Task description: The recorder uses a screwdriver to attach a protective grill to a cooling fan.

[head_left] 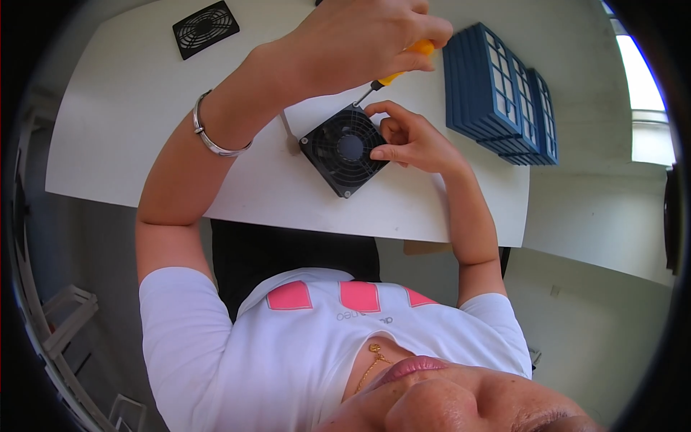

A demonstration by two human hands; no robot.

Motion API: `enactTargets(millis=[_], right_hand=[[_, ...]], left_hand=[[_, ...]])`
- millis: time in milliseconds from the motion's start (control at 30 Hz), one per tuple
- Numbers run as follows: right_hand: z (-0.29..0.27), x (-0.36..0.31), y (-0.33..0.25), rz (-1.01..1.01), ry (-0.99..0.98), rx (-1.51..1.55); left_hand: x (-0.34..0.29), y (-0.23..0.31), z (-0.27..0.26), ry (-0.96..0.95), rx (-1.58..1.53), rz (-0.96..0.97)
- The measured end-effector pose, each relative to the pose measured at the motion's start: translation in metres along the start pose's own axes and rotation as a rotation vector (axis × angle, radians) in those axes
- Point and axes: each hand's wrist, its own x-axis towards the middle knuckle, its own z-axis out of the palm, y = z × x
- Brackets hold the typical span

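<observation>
A square black cooling fan (350, 148) with a round hub lies turned cornerwise on the white table. Metal screws show at several of its corners. My left hand (363, 45) is closed round the yellow handle of a screwdriver (389, 78). The screwdriver leans, and its shaft reaches down to the screw (356, 105) at the fan's far corner. My right hand (414, 139) grips the fan's right side, thumb on the near part and index finger close to the far corner. A thin grey cable (290, 137) lies beside the fan's left corner.
On the white table (122, 129), a black square fan grille (206, 29) lies at the far left. Blue plastic racks with white panels (497, 93) stand at the right. The table's near edge runs close to my body. A white frame (68, 317) stands at the lower left.
</observation>
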Motion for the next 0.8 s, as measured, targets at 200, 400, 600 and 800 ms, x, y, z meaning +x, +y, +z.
enactTargets(millis=[200, 400, 600, 800], right_hand=[[0.0, 0.0, -0.001, 0.006, -0.009, 0.002], [-0.001, 0.001, 0.001, -0.017, -0.011, -0.028], [-0.001, 0.002, -0.001, 0.007, -0.007, -0.045], [0.0, 0.0, 0.001, 0.021, 0.009, -0.026]], left_hand=[[-0.002, 0.011, 0.01, 0.013, 0.179, 0.027], [0.005, 0.001, 0.008, -0.092, -0.176, 0.166], [0.004, -0.001, 0.003, -0.2, -0.349, 0.018], [0.003, 0.008, -0.001, -0.11, -0.065, 0.086]])
